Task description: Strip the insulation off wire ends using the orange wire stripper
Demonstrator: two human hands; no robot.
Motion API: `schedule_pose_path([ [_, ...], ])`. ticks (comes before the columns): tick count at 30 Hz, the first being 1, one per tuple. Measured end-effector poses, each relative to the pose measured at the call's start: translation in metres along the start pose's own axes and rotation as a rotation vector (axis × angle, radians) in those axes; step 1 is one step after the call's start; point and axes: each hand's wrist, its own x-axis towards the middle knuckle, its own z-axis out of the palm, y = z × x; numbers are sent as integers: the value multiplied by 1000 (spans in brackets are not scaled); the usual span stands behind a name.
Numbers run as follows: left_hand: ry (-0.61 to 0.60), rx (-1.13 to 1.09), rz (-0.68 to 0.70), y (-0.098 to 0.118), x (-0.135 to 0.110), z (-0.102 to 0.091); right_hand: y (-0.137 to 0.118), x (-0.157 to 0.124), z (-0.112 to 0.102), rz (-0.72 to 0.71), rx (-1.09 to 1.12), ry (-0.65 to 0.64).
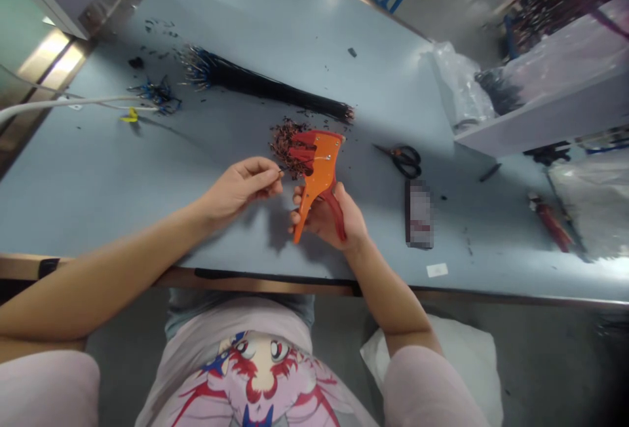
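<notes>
My right hand (pixel 344 217) is wrapped round the handles of an orange and red wire stripper (pixel 324 162), its jaws turned to the left. Just left of the jaws, my left hand (pixel 250 181) pinches a thin dark wire (pixel 281 170), of which only a short end shows. Behind and partly under the tool's head lies a heap of copper-coloured and black scraps (pixel 285 139). Farther back a long bundle of black wires (pixel 275 90) stretches across the table, with blue and metal ends at its left.
Black-handled scissors (pixel 407 160) and a pixelated dark object (pixel 419 214) lie to the right. A small cluster of blue-ended pieces (pixel 160 94), a white cable (pixel 73 105) and a yellow bit (pixel 130 114) are at left. Plastic bags (pixel 457 86) sit by a shelf. The table's front edge (pixel 275 283) is close.
</notes>
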Motion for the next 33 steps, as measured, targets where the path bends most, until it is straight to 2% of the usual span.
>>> schedule_pose_path([
  [7, -30, 135, 83, -9, 5, -2, 4, -7, -6, 5, 35, -161],
  [14, -63, 269, 62, -7, 2, 3, 8, -11, -7, 12, -31, -264],
  [33, -112, 334, 63, -10, 0, 3, 11, -13, -8, -34, -19, -297],
])
